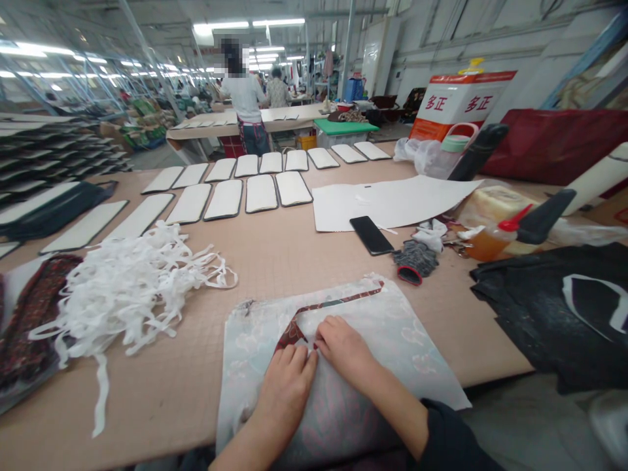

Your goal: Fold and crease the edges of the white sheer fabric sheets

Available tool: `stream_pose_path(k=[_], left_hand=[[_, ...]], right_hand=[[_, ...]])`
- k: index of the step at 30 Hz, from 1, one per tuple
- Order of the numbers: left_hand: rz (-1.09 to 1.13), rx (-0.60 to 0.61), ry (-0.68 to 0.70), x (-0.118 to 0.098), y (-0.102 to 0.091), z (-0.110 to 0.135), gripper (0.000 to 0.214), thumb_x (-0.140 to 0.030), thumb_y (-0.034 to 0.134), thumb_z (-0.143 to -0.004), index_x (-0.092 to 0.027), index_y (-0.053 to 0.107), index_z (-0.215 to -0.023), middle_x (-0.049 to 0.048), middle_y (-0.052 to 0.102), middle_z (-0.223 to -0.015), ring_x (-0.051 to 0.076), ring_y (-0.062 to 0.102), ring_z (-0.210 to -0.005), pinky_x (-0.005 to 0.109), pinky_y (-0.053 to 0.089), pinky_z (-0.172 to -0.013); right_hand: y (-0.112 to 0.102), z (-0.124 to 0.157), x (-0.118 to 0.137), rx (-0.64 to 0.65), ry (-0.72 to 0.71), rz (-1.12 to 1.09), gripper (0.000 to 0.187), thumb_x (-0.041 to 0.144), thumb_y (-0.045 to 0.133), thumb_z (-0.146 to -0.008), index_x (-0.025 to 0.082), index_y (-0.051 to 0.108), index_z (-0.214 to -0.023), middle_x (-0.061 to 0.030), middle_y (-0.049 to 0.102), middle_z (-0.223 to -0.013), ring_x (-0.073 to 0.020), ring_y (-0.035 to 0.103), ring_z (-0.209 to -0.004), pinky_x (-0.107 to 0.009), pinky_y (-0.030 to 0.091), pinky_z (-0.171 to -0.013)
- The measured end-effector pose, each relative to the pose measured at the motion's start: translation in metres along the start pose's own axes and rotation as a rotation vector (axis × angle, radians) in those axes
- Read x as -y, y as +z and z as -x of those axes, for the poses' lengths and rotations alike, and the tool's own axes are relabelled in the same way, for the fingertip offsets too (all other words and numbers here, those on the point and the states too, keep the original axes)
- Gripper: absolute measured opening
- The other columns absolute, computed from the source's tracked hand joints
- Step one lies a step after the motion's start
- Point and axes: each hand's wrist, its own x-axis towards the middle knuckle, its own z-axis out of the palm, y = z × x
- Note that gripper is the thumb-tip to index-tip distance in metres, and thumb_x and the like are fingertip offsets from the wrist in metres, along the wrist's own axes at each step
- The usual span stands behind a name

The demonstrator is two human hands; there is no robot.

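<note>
A pale sheet with a faint floral pattern [422, 366] lies at the table's front edge, before me. On it is a narrow dark red patterned fabric strip [338, 301], bent at an angle, with a wider folded part [291, 332] near my fingers. My left hand [287, 383] has its fingers curled together over the lower end of this strip. Close beside it, my right hand [343, 347] pinches at the same end, thumb and fingertips nearly touching the left hand. The exact grip under the fingertips is partly hidden.
A heap of white fabric strips [132, 281] lies to the left. Rows of white dark-edged panels [261, 193] cover the far side. A phone [371, 235], a grey knit glove [416, 258] and a bottle of amber liquid [490, 243] lie to the right. A person [248, 98] stands beyond.
</note>
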Motion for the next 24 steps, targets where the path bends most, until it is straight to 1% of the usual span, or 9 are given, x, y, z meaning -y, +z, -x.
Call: stream_pose_path(k=[5, 8, 10, 12, 14, 18, 20, 22, 24], left_hand=[[0.002, -0.021, -0.013, -0.001, 0.004, 0.0, 0.029, -0.013, 0.033, -0.089, -0.015, 0.049, -0.112, 0.0082, 0.055, -0.094, 0.021, 0.048, -0.083, 0.037, 0.044, -0.07], [-0.016, -0.009, -0.025, -0.001, 0.003, -0.001, 0.026, -0.014, 0.035, -0.088, -0.016, 0.051, -0.109, 0.0072, 0.055, -0.095, 0.02, 0.047, -0.083, 0.036, 0.044, -0.071], [-0.016, 0.002, -0.034, -0.001, 0.002, -0.001, 0.025, -0.014, 0.038, -0.087, -0.016, 0.051, -0.109, 0.0067, 0.055, -0.094, 0.02, 0.047, -0.082, 0.037, 0.044, -0.072], [0.001, -0.001, -0.043, -0.001, 0.0, -0.001, 0.026, -0.014, 0.039, -0.087, -0.016, 0.051, -0.11, 0.0067, 0.056, -0.095, 0.02, 0.048, -0.083, 0.037, 0.045, -0.072], [0.032, -0.017, -0.049, -0.001, -0.001, -0.001, 0.027, -0.014, 0.038, -0.087, -0.016, 0.051, -0.111, 0.0066, 0.056, -0.095, 0.02, 0.048, -0.083, 0.037, 0.046, -0.073], [0.116, -0.047, -0.067, 0.0, -0.003, -0.002, 0.028, -0.015, 0.038, -0.087, -0.02, 0.053, -0.11, 0.0051, 0.057, -0.094, 0.018, 0.05, -0.083, 0.034, 0.047, -0.074], [0.172, -0.059, -0.092, 0.001, -0.005, -0.003, 0.027, -0.013, 0.04, -0.086, -0.021, 0.055, -0.107, 0.0041, 0.057, -0.094, 0.017, 0.052, -0.083, 0.033, 0.048, -0.075], [0.221, -0.083, -0.163, 0.003, -0.007, -0.003, 0.027, -0.012, 0.043, -0.082, -0.021, 0.056, -0.104, 0.0047, 0.058, -0.097, 0.018, 0.053, -0.087, 0.033, 0.047, -0.078], [0.261, -0.104, -0.266, 0.007, -0.009, -0.002, 0.027, -0.015, 0.048, -0.079, -0.019, 0.056, -0.105, 0.007, 0.058, -0.102, 0.02, 0.054, -0.092, 0.036, 0.046, -0.081]], right_hand=[[0.007, -0.001, 0.0, -0.07, 0.012, 0.068, 0.013, 0.009, 0.045, -0.079, 0.017, 0.055, -0.076, -0.0071, 0.057, -0.08, -0.0212, 0.05, -0.079, -0.032, 0.042, -0.069], [0.008, 0.002, -0.005, -0.117, 0.002, -0.049, 0.016, 0.007, 0.042, -0.08, 0.017, 0.054, -0.075, -0.0051, 0.056, -0.078, -0.0186, 0.05, -0.077, -0.031, 0.042, -0.07], [0.006, 0.008, -0.007, -0.124, -0.043, -0.155, 0.016, 0.007, 0.042, -0.081, 0.017, 0.055, -0.077, -0.0033, 0.056, -0.079, -0.0167, 0.049, -0.077, -0.029, 0.042, -0.071], [0.004, 0.016, -0.007, -0.121, -0.117, -0.19, 0.016, 0.01, 0.044, -0.083, 0.018, 0.057, -0.082, -0.0024, 0.057, -0.082, -0.0162, 0.049, -0.08, -0.029, 0.043, -0.073], [0.004, 0.027, -0.006, -0.124, -0.189, -0.143, 0.017, 0.014, 0.045, -0.085, 0.02, 0.059, -0.092, -0.0031, 0.058, -0.088, -0.0175, 0.049, -0.085, -0.031, 0.042, -0.077], [0.01, 0.046, -0.004, -0.151, -0.264, -0.005, 0.032, 0.013, 0.045, -0.084, 0.02, 0.052, -0.115, -0.0079, 0.057, -0.106, -0.0221, 0.047, -0.097, -0.038, 0.042, -0.082], [0.015, 0.05, -0.002, -0.161, -0.256, 0.028, 0.042, 0.008, 0.045, -0.081, 0.018, 0.048, -0.121, -0.0102, 0.056, -0.111, -0.0243, 0.046, -0.101, -0.04, 0.041, -0.085], [0.015, 0.05, -0.001, -0.167, -0.211, 0.005, 0.046, 0.005, 0.045, -0.078, 0.018, 0.046, -0.122, -0.0109, 0.056, -0.113, -0.0254, 0.046, -0.104, -0.042, 0.041, -0.087], [0.004, 0.048, 0.002, -0.153, -0.155, -0.133, 0.043, 0.005, 0.042, -0.079, 0.02, 0.051, -0.118, -0.009, 0.057, -0.111, -0.023, 0.048, -0.103, -0.04, 0.042, -0.088]])
